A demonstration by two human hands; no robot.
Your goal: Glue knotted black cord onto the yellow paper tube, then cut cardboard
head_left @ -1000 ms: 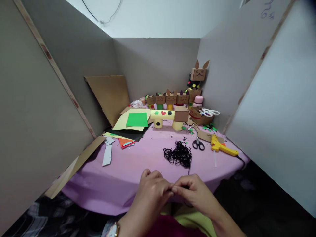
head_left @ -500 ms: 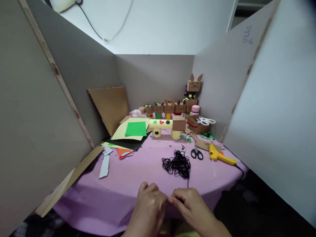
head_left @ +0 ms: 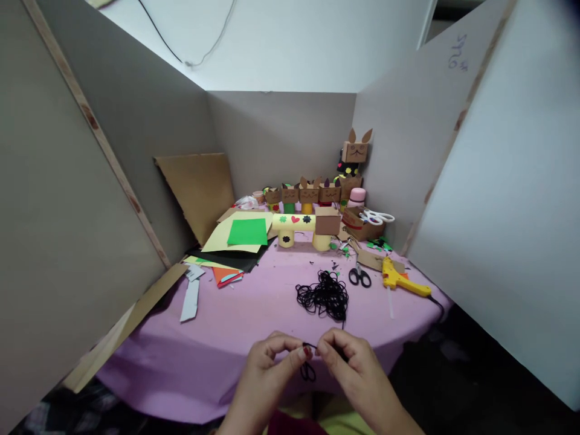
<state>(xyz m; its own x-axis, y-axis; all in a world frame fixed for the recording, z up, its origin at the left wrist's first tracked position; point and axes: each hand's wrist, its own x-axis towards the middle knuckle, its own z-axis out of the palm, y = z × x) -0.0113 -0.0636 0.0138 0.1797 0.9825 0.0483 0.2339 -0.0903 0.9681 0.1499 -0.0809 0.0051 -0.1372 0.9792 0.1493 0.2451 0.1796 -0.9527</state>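
Black cord (head_left: 310,345) newly showed between my left fingers (head_left: 293,359) and right fingers (head_left: 330,355), both pinching it at the frame's lower centre, apparently leaving that stretch workable.

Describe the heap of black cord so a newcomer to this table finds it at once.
On the purple tablecloth, find the long yellow tube figure. On its near side, left of the black-handled scissors, lies the heap of black cord. Unlike the scissors, it is a loose tangle of thin loops.

both hands (head_left: 270,364) pinch black cord (head_left: 310,345); a black tangle (head_left: 324,296) lies beyond on purple cloth (head_left: 244,308).
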